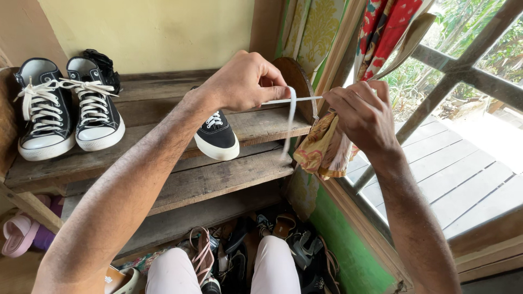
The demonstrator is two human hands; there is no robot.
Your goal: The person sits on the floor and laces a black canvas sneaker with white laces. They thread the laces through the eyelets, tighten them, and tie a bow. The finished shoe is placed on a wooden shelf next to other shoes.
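My left hand pinches a white shoelace pulled taut toward my right hand; a loose end of the lace hangs down between them. My right hand grips the other end of the lace together with the bunched lower end of a yellow patterned curtain. Both hands are raised in front of a wooden shoe shelf, just right of a single black low sneaker.
A pair of black high-top sneakers with white laces stands at the shelf's left. Several sandals and shoes lie piled on the floor by my knees. A window with wooden bars and a red floral curtain is on the right.
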